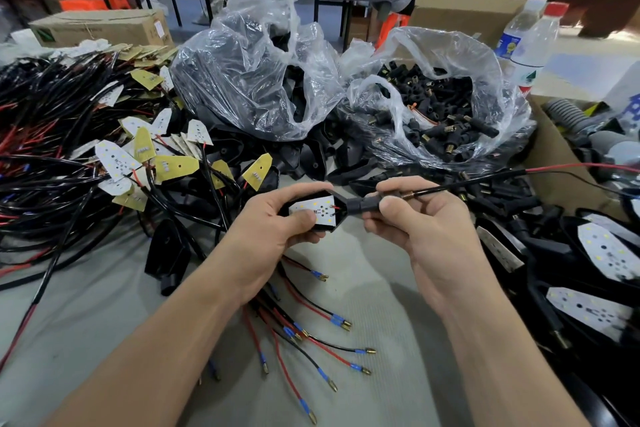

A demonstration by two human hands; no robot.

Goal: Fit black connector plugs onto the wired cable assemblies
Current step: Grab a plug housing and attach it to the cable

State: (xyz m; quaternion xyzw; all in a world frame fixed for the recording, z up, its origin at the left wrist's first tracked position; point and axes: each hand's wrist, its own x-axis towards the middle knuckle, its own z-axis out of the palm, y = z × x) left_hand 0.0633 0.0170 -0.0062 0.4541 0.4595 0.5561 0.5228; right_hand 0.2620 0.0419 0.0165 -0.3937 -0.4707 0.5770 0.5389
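Above the grey table [381, 291], the left hand [277, 222] grips a black pointed plastic housing holding a white LED board [313, 211], with its thumb pressed on the board. The right hand [426, 222] pinches the black cylindrical connector plug [363, 206] at the housing's tip. The plug's long axis runs sideways along the thin black cable [450, 186].

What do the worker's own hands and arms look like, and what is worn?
The left hand and right hand are bare: no gloves, rings or watch visible. The left forearm and right forearm are bare too, no sleeve in view.
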